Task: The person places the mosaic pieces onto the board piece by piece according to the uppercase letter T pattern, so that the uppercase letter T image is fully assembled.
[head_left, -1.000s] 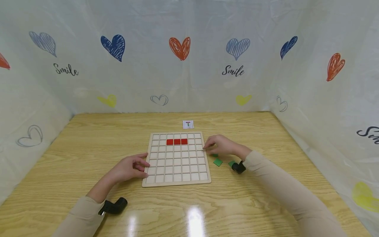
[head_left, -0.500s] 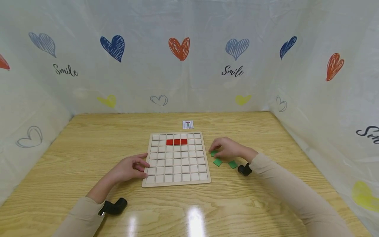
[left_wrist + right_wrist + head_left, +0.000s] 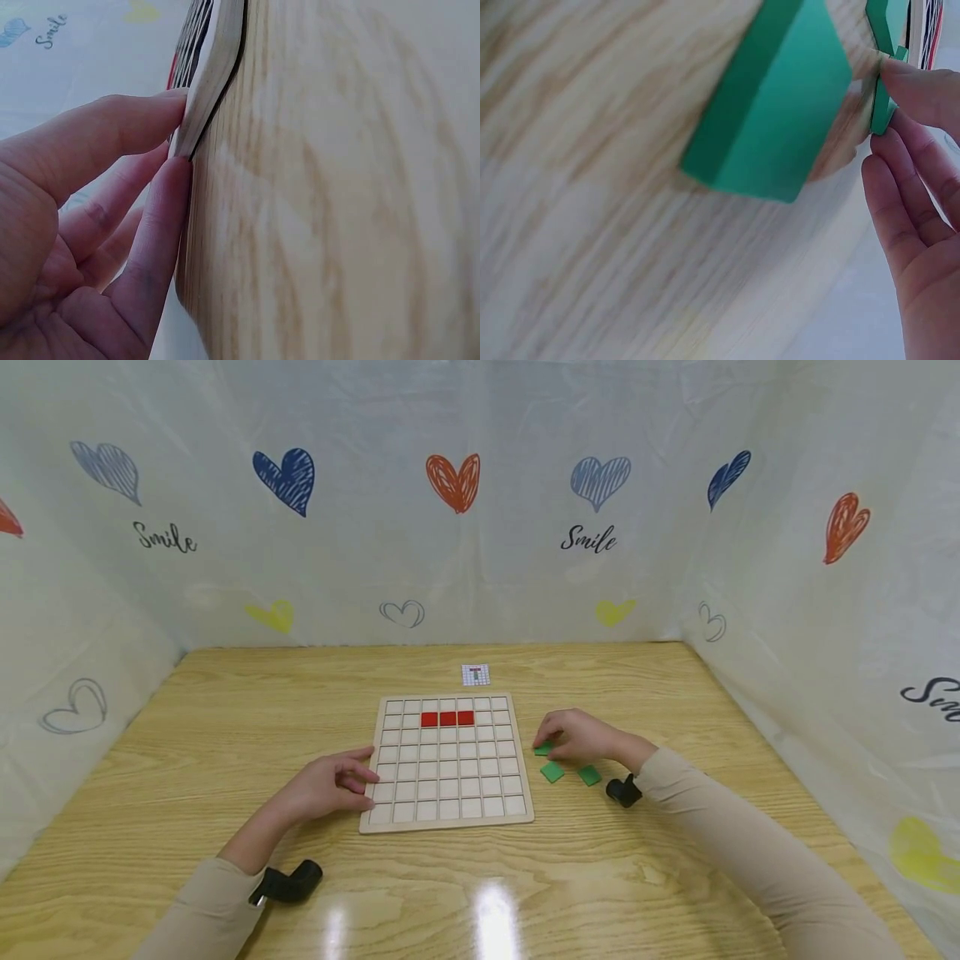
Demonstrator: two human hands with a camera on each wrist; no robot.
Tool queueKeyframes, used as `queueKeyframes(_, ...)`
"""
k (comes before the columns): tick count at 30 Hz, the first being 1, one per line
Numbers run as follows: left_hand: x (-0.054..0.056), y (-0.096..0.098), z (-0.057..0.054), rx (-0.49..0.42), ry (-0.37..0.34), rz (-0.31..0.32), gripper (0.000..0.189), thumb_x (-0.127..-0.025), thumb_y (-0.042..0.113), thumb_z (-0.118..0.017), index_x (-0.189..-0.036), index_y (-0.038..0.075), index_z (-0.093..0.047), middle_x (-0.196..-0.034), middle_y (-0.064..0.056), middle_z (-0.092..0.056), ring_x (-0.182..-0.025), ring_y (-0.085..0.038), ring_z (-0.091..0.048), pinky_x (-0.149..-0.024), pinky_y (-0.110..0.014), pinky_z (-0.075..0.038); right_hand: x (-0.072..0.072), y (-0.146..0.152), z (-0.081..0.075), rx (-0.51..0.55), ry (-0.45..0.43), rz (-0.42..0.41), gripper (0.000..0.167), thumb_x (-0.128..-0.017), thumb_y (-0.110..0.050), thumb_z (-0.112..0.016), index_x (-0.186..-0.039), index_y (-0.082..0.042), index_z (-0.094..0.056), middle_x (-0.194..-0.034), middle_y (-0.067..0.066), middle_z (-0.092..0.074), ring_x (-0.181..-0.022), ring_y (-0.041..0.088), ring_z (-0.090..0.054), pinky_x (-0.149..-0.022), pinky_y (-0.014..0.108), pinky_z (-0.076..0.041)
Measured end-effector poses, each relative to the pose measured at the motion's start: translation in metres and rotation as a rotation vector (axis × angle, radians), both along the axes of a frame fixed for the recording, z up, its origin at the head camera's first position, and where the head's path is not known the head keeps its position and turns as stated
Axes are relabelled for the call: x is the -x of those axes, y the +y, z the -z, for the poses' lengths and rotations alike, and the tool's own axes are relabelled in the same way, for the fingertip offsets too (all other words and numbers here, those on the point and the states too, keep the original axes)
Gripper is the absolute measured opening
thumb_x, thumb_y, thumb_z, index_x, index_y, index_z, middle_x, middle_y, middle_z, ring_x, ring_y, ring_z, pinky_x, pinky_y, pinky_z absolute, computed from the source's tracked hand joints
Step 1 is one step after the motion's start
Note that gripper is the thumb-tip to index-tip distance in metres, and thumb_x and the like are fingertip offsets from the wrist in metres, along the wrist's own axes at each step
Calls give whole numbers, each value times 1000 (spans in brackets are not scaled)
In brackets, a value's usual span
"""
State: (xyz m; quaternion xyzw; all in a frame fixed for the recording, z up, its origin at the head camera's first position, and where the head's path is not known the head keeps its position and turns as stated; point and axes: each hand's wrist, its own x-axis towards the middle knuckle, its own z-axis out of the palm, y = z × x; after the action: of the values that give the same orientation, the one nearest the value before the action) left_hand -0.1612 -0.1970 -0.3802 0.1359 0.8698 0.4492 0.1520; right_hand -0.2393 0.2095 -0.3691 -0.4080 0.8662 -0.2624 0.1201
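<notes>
At left edge of board [image 3: 448,770], left hand [image 3: 330,787]: fingers relaxed, thumb and fingertips against rim. Just right of board, right hand [image 3: 583,735] pinching green tile [image 3: 543,749] between thumb and fingers; cannot tell whether lifted. Two other green tiles [image 3: 552,772] lying on table [image 3: 615,877] near right hand. Three red tiles [image 3: 447,719] side by side in board's second-farthest row. Card [image 3: 476,674] beyond board.

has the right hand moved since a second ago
Yes, to the right: in the head view, the right hand now sits farther from the wooden board, whose right edge it reached before.
</notes>
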Motion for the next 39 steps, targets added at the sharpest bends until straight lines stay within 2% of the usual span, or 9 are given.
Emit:
queueKeyframes(15,-1,0,-1,2,12,11,31,-73,13,-79,-100,1,-68,-143,-22,-34,-87,-17,-59,-72,-24,-48,3,-4,-3,-20,35,28,21,-80,3,-69,-100,-2,-71,-98,2,-63,-94,20,-59,-84,31,-47)
queueKeyframes(26,-1,0,-1,-1,8,7,32,-73,12,-80,-100,0,-68,-143,-23,-34,-86,-17,-59,-71,-23,-47,6,-14,-6,-10,79,7,20,-81,2,-69,-99,-3,-71,-96,2,-62,-92,18,-59,-81,29,-47)
queueKeyframes(39,1,-1,1,5,11,11,31,-73,13,-80,-100,1,-69,-144,-22,-34,-86,-17,-59,-71,-24,-47,10,-32,-9,28,69,-4,18,-81,-1,-70,-99,-3,-72,-99,2,-62,-94,18,-59,-84,29,-46)
